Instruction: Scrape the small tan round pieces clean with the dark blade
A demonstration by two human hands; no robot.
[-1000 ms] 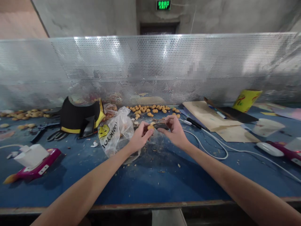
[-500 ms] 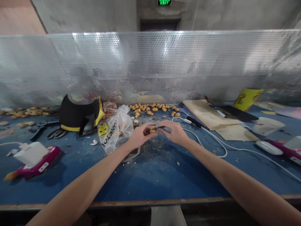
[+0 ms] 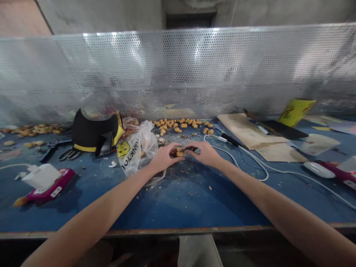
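Observation:
My left hand [image 3: 167,157] and my right hand [image 3: 204,154] meet over the blue workbench [image 3: 178,207]. Between them is a small golden nut [image 3: 180,153], pinched by my left fingertips. My right fingers hold a small dark tool [image 3: 190,149] against it, and the fingers partly hide the tool, so its exact kind is unclear. Crumbs and shell bits [image 3: 178,178] lie on the bench below my hands. A clear plastic bag [image 3: 140,146] printed with a yellow smiley sits just left of my left hand.
Golden nuts [image 3: 175,123] lie scattered along the back, with another group [image 3: 33,130] far left. Behind them stands a perforated metal screen [image 3: 178,74]. Black-and-yellow pouch [image 3: 96,131], scissors [image 3: 68,153], cardboard sheets [image 3: 250,133], a white cable [image 3: 244,159] and a pink device [image 3: 48,191] surround my hands.
My hands have drawn closer around the nut, and the dark tool now sits against it. The whole scene has shifted up in the view.

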